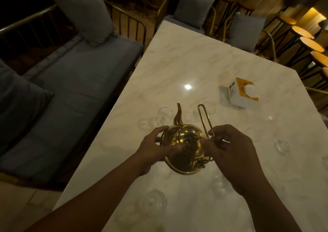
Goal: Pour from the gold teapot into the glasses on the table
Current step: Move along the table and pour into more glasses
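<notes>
Dim cafe, white marble table (pixel 204 57), grey bench (pixel 79 93) to left. Right hand (pixel 229 152) fingers pinched on wire handle (pixel 205 120) of gold teapot (pixel 184 148). Left hand (pixel 156 146) fingers curled against pot body, thumb on front. Pot on table, spout (pixel 178 116) pointing away. Clear glasses around it: one (pixel 164 116) just beyond spout, one (pixel 154 203) near front edge. Tissue box (pixel 239 94) further right.

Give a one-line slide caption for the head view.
Both hands, left hand and right hand, steady a shiny gold metal teapot on a white marble table among clear glasses.
</notes>
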A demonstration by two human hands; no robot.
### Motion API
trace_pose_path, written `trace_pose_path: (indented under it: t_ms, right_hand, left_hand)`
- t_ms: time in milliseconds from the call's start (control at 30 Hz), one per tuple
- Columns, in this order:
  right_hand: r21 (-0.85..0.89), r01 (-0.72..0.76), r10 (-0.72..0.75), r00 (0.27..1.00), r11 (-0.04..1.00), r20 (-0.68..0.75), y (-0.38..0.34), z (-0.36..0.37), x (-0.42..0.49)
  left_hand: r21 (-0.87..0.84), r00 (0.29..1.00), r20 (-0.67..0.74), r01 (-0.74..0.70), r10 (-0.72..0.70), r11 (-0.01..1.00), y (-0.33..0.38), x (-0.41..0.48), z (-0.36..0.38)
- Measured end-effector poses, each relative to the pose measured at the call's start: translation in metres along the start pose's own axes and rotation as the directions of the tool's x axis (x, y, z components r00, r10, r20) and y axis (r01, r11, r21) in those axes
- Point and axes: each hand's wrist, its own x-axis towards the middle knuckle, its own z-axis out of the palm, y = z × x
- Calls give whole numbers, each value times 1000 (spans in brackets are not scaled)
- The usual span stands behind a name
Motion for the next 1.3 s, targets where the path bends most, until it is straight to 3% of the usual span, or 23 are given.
trace_pose_path:
  t_ms: [333, 767, 1300]
  right_hand:
    - [31, 310, -309, 930, 950, 199, 51, -79, -24]
    - [130, 377, -397, 829, 917, 394, 119, -101, -72]
    - [-32, 500, -430, 774, 865, 465, 161, -77, -99]
  left_hand:
    - [-238, 977, -204, -110, 61, 965, -35, -71, 88]
    - [-320, 923, -385, -141, 7, 937, -125, -139, 163]
    - [-399, 937, -337, -51, -95, 916, -185, -154, 180]
